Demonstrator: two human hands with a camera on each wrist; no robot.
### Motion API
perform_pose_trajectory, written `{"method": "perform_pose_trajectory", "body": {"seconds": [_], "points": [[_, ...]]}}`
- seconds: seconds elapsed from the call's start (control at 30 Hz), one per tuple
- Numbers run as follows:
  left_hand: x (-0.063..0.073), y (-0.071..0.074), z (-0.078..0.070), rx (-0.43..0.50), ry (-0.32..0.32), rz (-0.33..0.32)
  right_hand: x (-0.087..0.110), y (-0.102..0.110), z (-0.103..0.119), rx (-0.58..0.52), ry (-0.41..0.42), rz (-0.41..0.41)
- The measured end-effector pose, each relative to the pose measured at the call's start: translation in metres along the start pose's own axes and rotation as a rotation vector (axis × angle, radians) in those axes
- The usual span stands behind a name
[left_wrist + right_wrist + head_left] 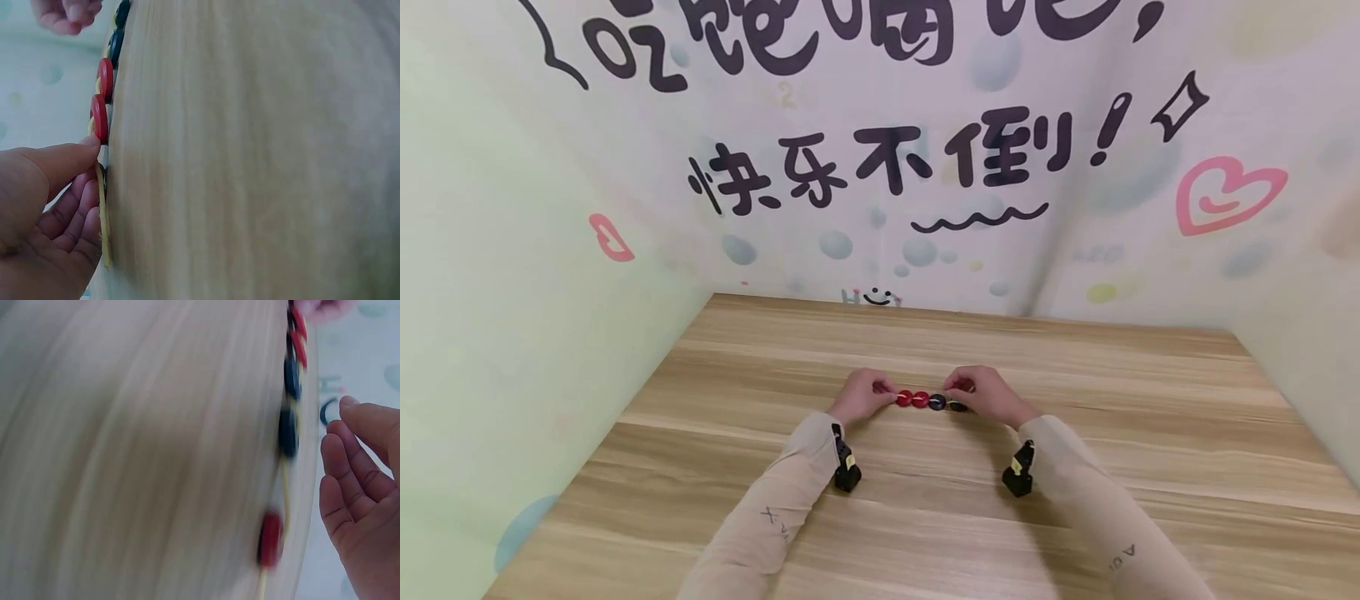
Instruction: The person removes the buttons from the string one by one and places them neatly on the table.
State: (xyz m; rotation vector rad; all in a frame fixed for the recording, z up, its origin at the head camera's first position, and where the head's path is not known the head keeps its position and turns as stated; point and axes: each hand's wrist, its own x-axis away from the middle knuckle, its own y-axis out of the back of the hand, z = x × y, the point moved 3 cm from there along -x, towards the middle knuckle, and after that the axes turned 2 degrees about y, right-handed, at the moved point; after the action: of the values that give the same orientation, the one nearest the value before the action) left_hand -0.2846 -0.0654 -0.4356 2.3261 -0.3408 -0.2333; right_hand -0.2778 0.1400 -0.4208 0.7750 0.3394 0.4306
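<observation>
Several large round buttons lie in a row on the table, threaded on a yellow string [104, 231]. Two red buttons [921, 399] and two dark blue buttons [937, 402] show side by side in the head view. At the left end of these, my left hand [862, 395] pinches the string beside a red button [100, 119]. My right hand [369, 481] hovers just over the row's right part, thumb and fingers loosely bent and apart, holding nothing. Below it in the right wrist view lies another red button [270, 540], spaced from the dark ones along the string.
The wood-grain table [925, 533] spreads around both hands. A printed cloth wall [880, 250] rises behind its far edge, with more cloth [512, 333] at the left. Black wrist cameras [847, 475] hang under both sleeves.
</observation>
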Motion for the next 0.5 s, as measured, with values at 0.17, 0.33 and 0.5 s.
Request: {"method": "perform_pose_trajectory", "body": {"seconds": [0.17, 0.33, 0.5], "points": [[0.0, -0.001, -0.003, 0.016, 0.003, -0.011, -0.015, -0.017, 0.012, -0.019, 0.027, 0.017], [0.0, -0.002, -0.006, 0.081, -0.013, -0.024, -0.024, -0.028, 0.016, -0.004, 0.039, 0.011], [0.001, -0.001, -0.008, 0.15, 0.002, -0.041, -0.028, -0.034, 0.017, 0.014, 0.04, 0.016]]}}
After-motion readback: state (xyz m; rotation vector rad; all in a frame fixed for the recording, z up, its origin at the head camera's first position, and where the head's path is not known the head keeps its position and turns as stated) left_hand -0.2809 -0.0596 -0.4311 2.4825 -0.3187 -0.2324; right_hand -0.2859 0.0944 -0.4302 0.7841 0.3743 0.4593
